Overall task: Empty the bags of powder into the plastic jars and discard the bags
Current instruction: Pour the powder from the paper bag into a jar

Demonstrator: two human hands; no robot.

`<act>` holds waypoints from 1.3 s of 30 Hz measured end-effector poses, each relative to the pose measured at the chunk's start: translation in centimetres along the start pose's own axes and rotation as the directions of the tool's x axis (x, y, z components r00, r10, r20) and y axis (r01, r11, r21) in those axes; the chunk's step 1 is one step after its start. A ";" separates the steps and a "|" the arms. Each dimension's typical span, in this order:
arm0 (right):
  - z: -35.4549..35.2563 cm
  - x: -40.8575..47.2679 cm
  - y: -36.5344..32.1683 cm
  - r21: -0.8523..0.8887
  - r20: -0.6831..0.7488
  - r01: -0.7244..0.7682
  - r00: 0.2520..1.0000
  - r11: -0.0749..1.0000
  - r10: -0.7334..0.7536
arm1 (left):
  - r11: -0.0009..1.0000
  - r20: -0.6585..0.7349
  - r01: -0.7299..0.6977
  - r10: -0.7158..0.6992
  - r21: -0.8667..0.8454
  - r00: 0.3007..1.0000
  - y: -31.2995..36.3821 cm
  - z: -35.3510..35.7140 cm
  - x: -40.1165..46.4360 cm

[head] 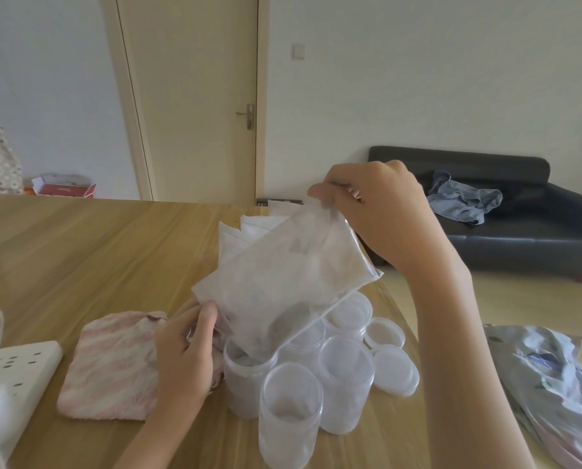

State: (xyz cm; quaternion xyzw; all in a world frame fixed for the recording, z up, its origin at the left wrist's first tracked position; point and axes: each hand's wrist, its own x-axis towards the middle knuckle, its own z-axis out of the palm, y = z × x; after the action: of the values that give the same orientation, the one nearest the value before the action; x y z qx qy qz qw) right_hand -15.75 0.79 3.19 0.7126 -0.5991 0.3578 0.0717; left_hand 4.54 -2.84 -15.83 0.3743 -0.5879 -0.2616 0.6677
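The bag of powder hangs tilted over an open plastic jar, its low corner in the jar's mouth so the powder slides in. The right hand pinches the top corner to lift it; the left hand pinches the lower edge, probably to steer, on the wooden table.

A pale-walled room with a closed door and a dark sofa.
The cream wooden door with its metal lever handle stands left of a white wall switch; the black leather sofa sits on light flooring, a crumpled grey-blue cloth on its seat.
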 end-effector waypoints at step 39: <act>0.5 0.9 5.0 0.211 0.344 -0.134 0.937 0.968 0.055 | 0.998 0.002 0.053 -0.053 -0.014 0.999 -0.1 -0.1 0.0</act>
State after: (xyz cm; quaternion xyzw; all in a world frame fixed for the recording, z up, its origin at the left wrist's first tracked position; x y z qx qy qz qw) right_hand -20.05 -1.61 1.74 0.7369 -0.5905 0.3014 -0.1321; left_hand 4.63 -2.89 -15.91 0.3848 -0.5763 -0.2838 0.6628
